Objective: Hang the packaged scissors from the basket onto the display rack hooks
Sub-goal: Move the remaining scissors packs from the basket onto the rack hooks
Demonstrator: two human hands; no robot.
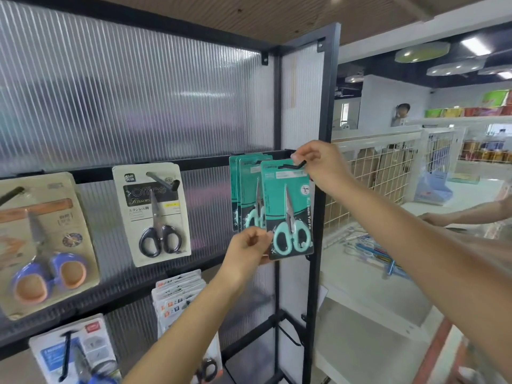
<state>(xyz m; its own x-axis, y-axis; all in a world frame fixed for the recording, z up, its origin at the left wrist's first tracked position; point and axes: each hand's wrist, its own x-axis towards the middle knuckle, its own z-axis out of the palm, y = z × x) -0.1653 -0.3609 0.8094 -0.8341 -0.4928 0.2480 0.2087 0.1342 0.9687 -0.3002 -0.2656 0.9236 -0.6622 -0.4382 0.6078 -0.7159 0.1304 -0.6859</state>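
ribbed rack panel (138, 92) behind — both hands, left hand (248, 245) and right hand (315, 164), pinch the teal scissors pack (286, 209)

Front pack (288, 212) on hook (293, 164), ahead of two packs (245, 189) behind. Left hand (249, 245) at lower corner, right hand (315, 162) at hook tip. Office pack (152, 212) left.
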